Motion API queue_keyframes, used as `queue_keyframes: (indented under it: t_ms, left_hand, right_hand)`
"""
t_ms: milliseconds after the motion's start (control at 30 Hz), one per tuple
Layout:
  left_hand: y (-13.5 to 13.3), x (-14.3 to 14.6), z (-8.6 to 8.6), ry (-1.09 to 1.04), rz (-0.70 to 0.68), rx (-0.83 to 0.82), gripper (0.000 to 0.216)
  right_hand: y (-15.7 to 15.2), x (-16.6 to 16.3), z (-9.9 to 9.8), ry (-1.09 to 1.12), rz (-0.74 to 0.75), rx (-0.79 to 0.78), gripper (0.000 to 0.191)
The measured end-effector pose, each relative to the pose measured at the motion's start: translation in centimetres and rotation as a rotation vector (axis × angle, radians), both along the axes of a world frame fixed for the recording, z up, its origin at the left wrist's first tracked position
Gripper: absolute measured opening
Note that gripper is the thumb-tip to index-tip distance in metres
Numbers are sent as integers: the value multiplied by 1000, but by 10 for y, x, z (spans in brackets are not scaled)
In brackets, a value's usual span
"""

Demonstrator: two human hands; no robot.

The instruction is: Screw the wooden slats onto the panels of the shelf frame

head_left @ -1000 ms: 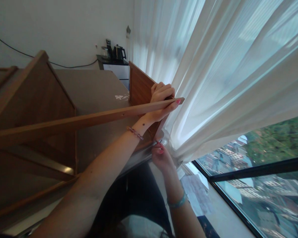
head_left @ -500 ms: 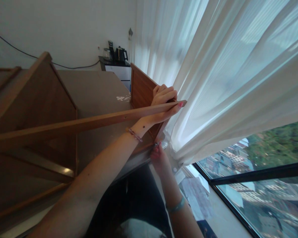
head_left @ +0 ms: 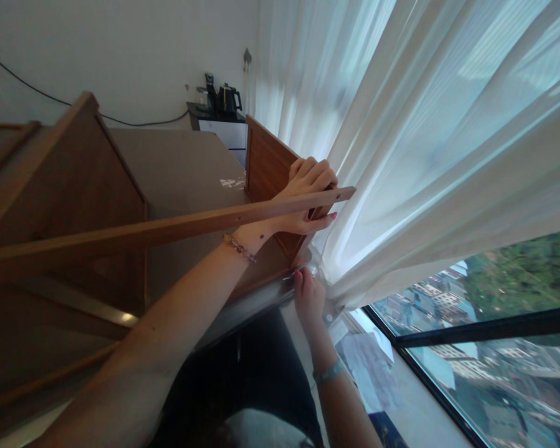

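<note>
My left hand [head_left: 308,186] is closed over the top edge of an upright brown wooden panel [head_left: 265,163] that stands on the grey table [head_left: 182,168]. A long wooden rail [head_left: 191,223] crosses in front of that hand, with the thumb under the rail's end. My right hand [head_left: 308,294] is lower, at the table's near corner, its fingertips pinched against the metal edge. What it pinches is too small to make out. A beaded bracelet is on the left wrist and a pale band on the right.
A larger wooden frame [head_left: 74,168] fills the left. White sheer curtains [head_left: 424,155] hang just right of the hands. A kettle [head_left: 226,98] stands on a small cabinet at the back wall. A dark-framed window [head_left: 494,323] shows buildings below.
My left hand shifted slightly up the panel's edge and the thumb dropped below the rail. My right hand rose from below the corner to press against the table's edge.
</note>
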State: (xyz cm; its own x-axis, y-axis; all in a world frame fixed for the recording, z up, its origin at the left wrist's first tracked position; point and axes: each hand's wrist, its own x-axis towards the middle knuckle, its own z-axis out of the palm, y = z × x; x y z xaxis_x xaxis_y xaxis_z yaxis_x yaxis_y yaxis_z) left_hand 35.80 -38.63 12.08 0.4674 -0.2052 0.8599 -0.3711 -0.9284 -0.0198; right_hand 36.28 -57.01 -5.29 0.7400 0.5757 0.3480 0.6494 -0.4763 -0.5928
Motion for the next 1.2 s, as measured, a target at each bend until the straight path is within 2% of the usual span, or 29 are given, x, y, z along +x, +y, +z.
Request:
queue_keyframes:
  t_ms: [100,267,367,500,633,700,767,900,1000,1100,1200]
  left_hand:
    - [-1,3,-2,-22,-3,-8,45]
    - [-1,3,-1,-24,11,-15,44]
    - [-3,2,0,-10,24,-43,45]
    - [-5,1,1,-9,21,-46,43]
    - [-7,-1,2,2,31,-59,44]
    - [-7,-1,2,1,34,-59,45]
    - [-7,0,1,-3,29,-58,46]
    - [-5,3,-2,2,14,-75,48]
    - [-4,4,-2,2,13,-76,49]
    - [-4,4,-2,3,7,-77,50]
    - [-4,3,-1,10,12,-82,50]
  right_hand:
    - [-4,6,1,-88,80,-64,41]
    - [-15,15,14,-43,289,13,24]
    - [-19,25,24,-76,407,-46,25]
    - [-17,41,35,-243,460,-220,24]
    - [-14,50,39,-288,500,-234,23]
    - [-14,48,37,-206,487,-169,29]
    - [-13,42,32,-19,433,-66,41]
    - [-7,26,20,623,324,160,64]
    - [-4,20,15,955,304,278,66]
    - [-5,19,15,923,240,330,56]
    - [-9,20,16,659,135,483,43]
